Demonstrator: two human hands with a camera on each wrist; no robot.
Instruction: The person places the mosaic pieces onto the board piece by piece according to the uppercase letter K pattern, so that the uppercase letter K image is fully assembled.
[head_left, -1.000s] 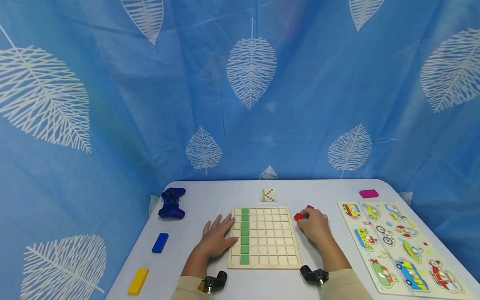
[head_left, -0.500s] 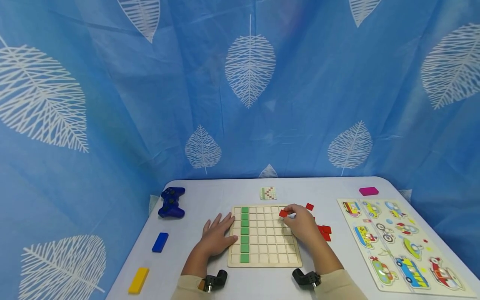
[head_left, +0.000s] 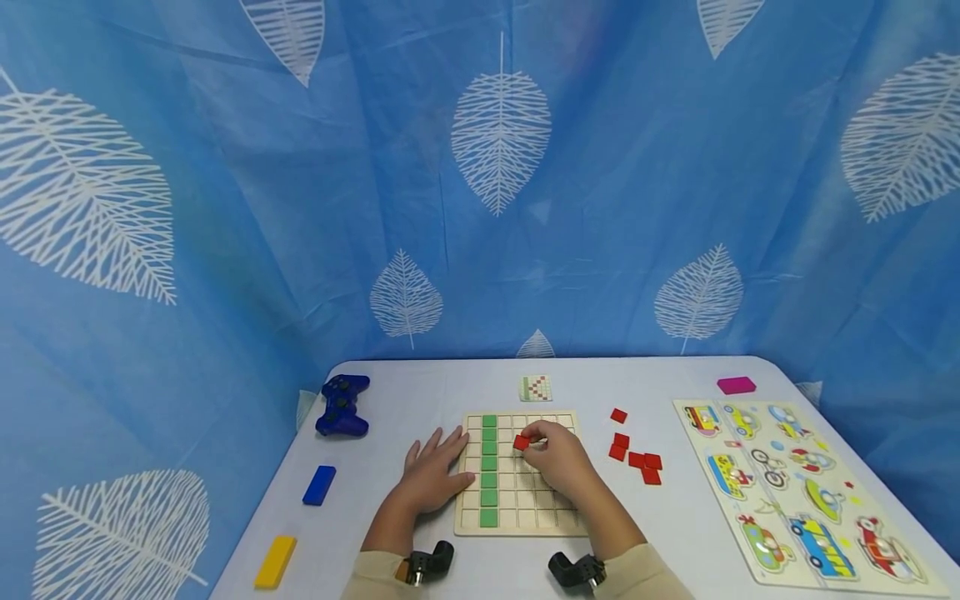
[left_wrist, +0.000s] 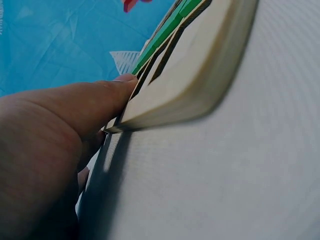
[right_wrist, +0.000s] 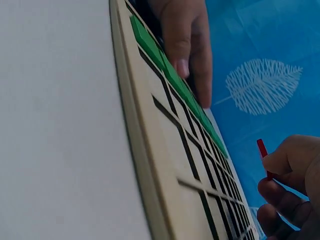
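A wooden grid board lies on the white table, with a column of green square tiles filling its second column from the left. My left hand rests at the board's left edge, fingers spread and straight; in the left wrist view its thumb touches the board's rim. Over the upper middle of the board, my right hand pinches a red square tile between thumb and fingertips. The right wrist view shows that red tile tilted on edge, held above the grid.
Several loose red tiles lie right of the board. A small pattern card sits behind it. A vehicle puzzle board and a magenta block are at right. At left are a blue game controller, a blue block and a yellow block.
My right hand has carried a red tile from the loose pile leftward over the board, uncovering the other red tiles. The left hand has stayed in place.
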